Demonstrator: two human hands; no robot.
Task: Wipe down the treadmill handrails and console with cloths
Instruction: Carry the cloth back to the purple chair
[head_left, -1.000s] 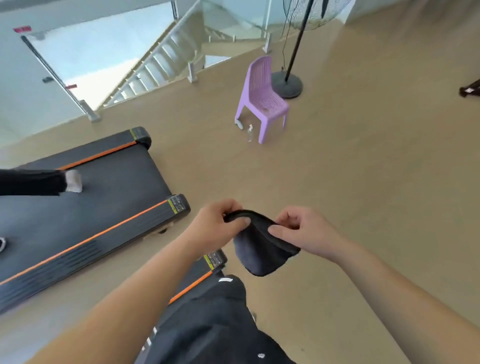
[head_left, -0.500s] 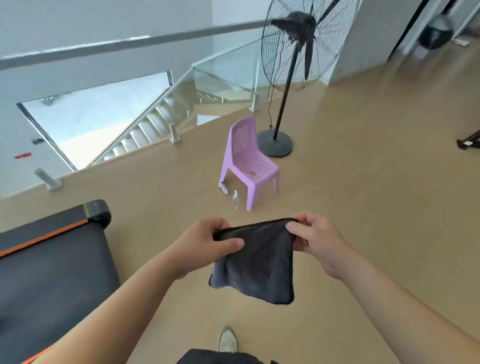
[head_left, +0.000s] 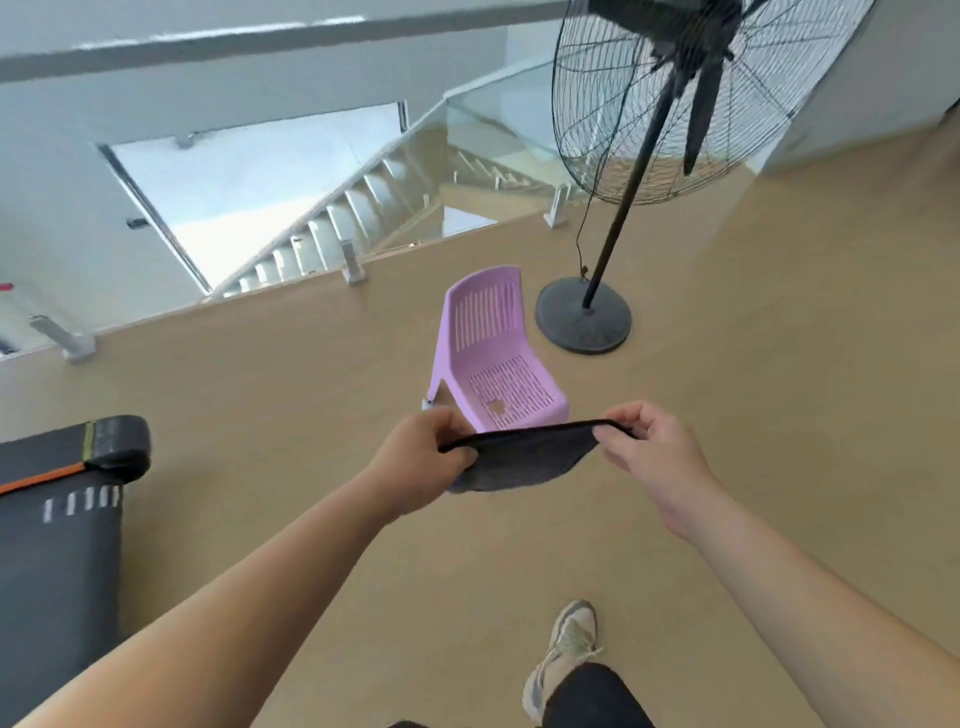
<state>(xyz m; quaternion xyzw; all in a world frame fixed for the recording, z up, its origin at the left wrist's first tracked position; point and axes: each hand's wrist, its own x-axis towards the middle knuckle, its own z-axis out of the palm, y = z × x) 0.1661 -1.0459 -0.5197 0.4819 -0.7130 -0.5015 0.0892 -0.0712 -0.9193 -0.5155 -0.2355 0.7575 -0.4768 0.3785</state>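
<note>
A dark grey cloth (head_left: 519, 460) is stretched between both hands in front of me, above the floor. My left hand (head_left: 421, 462) pinches its left edge and my right hand (head_left: 649, 452) pinches its right edge, so the cloth hangs nearly flat and edge-on. The rear end of a black treadmill deck (head_left: 57, 540) with an orange stripe shows at the left edge. Its handrails and console are out of view.
A purple plastic chair (head_left: 493, 358) stands on the tan floor just beyond the cloth. A tall black pedestal fan (head_left: 584, 317) stands to its right. A glass-railed stairwell (head_left: 332, 223) opens behind them. My shoe (head_left: 563, 654) is at the bottom.
The view has swung away from the treadmill toward the chair and fan. The cloth went from bunched to spread, and both hands now hold it flatter and higher, closer to the chair.
</note>
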